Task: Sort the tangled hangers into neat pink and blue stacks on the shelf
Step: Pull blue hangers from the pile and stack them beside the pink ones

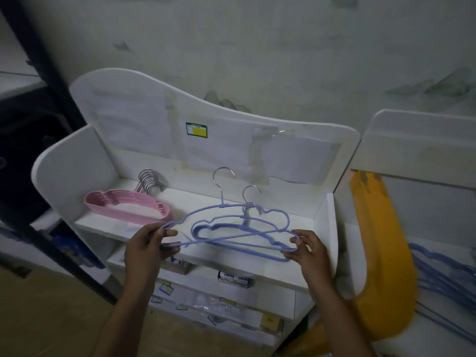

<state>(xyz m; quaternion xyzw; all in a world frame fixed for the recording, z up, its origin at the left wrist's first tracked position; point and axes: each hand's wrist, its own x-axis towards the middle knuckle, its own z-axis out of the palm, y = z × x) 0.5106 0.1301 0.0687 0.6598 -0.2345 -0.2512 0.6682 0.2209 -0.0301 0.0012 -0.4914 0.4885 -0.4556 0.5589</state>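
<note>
I hold a blue hanger (221, 211) in both hands above the top shelf (185, 202) of the white display stand. My left hand (148, 247) pinches its left end, with the thumb and the fingers curled round the thin blue wire, and my right hand (307, 249) pinches the right end in the same way – the fingers are narrow, closed on the wire. The hanger is tilted a little, its metal hook (223, 180) pointing up toward the back panel (144, 119) of the stand. Under it, on the right half of the shelf, lies a small stack of blue hangers (242, 240); the one in my hands crosses over this stack, and I cannot tell if they touch. On the left half of the same shelf lies the pink stack (127, 206), flat and neat, with its metal hooks bunched together toward the back. On the back panel, above the shelf, there is a green and yellow label (196, 130). To the right of the stand – well apart from the shelf – I see something yellow (378, 253) and more blue hangers (445, 279) lying in a loose pile.
</note>
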